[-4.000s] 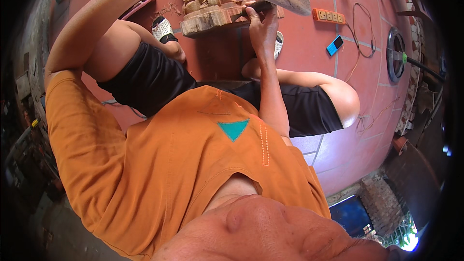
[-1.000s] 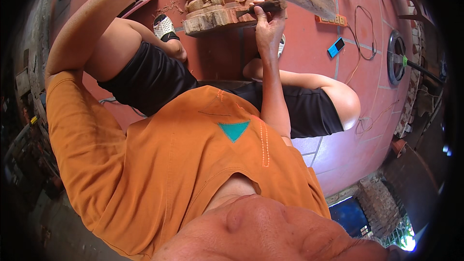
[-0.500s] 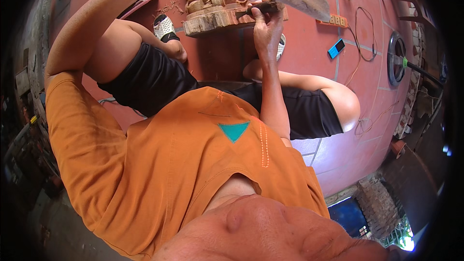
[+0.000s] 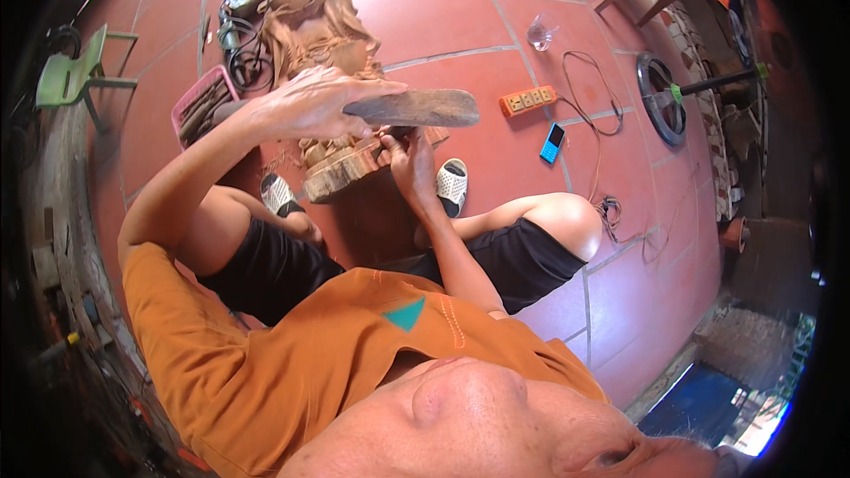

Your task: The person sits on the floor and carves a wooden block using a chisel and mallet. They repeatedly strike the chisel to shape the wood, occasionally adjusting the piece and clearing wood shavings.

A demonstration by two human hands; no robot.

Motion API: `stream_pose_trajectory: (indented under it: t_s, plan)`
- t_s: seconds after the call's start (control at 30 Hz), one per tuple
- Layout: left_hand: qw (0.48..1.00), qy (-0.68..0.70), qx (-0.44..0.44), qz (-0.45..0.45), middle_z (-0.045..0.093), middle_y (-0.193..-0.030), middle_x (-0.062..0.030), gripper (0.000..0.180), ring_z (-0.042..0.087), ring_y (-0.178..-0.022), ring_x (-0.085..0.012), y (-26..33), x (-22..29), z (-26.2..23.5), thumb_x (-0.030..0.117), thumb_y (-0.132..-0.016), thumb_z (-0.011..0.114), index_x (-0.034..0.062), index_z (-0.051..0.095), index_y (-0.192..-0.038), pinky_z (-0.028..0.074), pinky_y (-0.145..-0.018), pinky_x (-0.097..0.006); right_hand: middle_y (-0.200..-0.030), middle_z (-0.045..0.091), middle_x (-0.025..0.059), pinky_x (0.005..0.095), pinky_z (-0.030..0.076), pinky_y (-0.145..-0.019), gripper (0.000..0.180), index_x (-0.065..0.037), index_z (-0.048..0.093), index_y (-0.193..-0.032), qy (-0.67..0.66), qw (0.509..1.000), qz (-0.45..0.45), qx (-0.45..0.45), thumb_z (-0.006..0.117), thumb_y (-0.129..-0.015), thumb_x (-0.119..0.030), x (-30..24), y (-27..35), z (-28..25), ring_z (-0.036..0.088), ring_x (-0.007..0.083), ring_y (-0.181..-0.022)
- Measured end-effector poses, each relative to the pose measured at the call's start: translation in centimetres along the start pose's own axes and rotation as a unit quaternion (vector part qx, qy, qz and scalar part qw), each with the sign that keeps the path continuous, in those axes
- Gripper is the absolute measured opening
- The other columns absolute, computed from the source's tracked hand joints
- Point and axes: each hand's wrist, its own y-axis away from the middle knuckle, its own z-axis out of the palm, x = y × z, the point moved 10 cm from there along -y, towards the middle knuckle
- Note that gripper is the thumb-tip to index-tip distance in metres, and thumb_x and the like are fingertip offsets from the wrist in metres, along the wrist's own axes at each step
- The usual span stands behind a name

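A large carved wooden figure [image 4: 323, 26] with a rough, pale base [image 4: 341, 175] is on the floor in front of my legs. My left hand [image 4: 314, 104] is closed on one end of a flat wooden bat [image 4: 425, 108], which reaches to the right above the base. Just under the bat, my right hand [image 4: 412, 168] is closed around a slim dark chisel beside the carving. The bat and my fingers hide most of the chisel, so I cannot tell whether its tip touches the wood.
Left of the carving are a pink basket [image 4: 181, 113] of tools and a dark cable bundle [image 4: 237, 49]. To the right are an orange power strip [image 4: 528, 100], a blue phone [image 4: 552, 143], a clear cup [image 4: 540, 33] and a loose cord. Chairs stand farther off.
The view has tilted, so the whole carving, basket and chairs now show. Both hands appear lower in the picture and keep their holds; the bat lies closer to level.
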Motion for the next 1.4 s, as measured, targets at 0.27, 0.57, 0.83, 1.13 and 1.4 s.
stream_pose_trajectory:
  t_s: [0.27, 0.57, 0.83, 1.13, 1.4]
  plan:
    - [0.999, 0.037, 0.024, 0.012, 0.07, -0.114, -0.0223, 0.082, 0.07, -0.086, -0.0372, -0.1, 0.5, 0.1, 0.018, -0.079, 0.078, 0.0191, 0.046, -0.154, 0.053, -0.081, -0.045, -0.088, 0.069, 0.0135, 0.0355, 0.051, -0.061, 0.03, 0.0, 0.053, -0.122, 0.032, 0.999, -0.028, 0.005, 0.065, -0.094, 0.003, -1.1, 0.2, -0.1, 0.067, 0.0226, -0.073]
    - [0.997, 0.071, 0.04, 0.012, 0.071, -0.11, -0.0223, 0.083, 0.069, -0.085, -0.0367, 0.1, 0.9, -1.0, 0.019, -0.077, 0.079, 0.0204, 0.047, -0.154, 0.053, -0.079, -0.045, -0.094, 0.071, 0.0185, 0.0406, 0.052, -0.063, 0.035, 0.0, 0.052, -0.121, 0.033, 0.999, 0.037, -0.01, 0.068, -0.091, 0.005, 0.6, 0.1, 0.1, 0.069, 0.0304, -0.075]
    - [0.999, 0.002, -0.026, -0.026, 0.069, -0.125, -0.0179, 0.078, 0.071, -0.096, -0.0354, 0.0, -1.1, 0.7, 0.024, -0.081, 0.079, 0.0206, 0.049, -0.153, 0.055, -0.086, -0.042, -0.088, 0.071, 0.0151, 0.0381, 0.051, -0.062, 0.031, -0.001, 0.052, -0.122, 0.004, 1.0, -0.026, -0.007, 0.068, -0.095, -0.004, 0.4, 0.1, 0.4, 0.069, 0.0255, -0.071]
    - [0.998, 0.033, -0.019, -0.042, 0.068, -0.127, -0.0176, 0.077, 0.069, -0.107, -0.0361, -0.3, -0.2, 0.4, 0.019, -0.084, 0.077, 0.0215, 0.046, -0.155, 0.053, -0.096, -0.044, -0.097, 0.067, 0.0069, 0.0317, 0.053, -0.074, 0.027, -0.004, 0.053, -0.12, -0.011, 0.998, 0.048, -0.034, 0.064, -0.097, 0.002, 0.6, 0.0, 0.4, 0.065, 0.016, -0.085]
    - [0.992, 0.016, 0.107, 0.069, 0.072, -0.116, -0.0185, 0.074, 0.072, -0.1, -0.0344, 0.0, -0.7, -1.3, 0.026, -0.082, 0.078, 0.0207, 0.051, -0.151, 0.055, -0.088, -0.044, -0.084, 0.069, 0.0119, 0.0381, 0.05, -0.059, 0.029, -0.002, 0.053, -0.119, 0.066, 0.998, 0.0, -0.021, 0.068, -0.096, -0.011, -0.9, -0.2, -0.1, 0.065, 0.0218, -0.065]
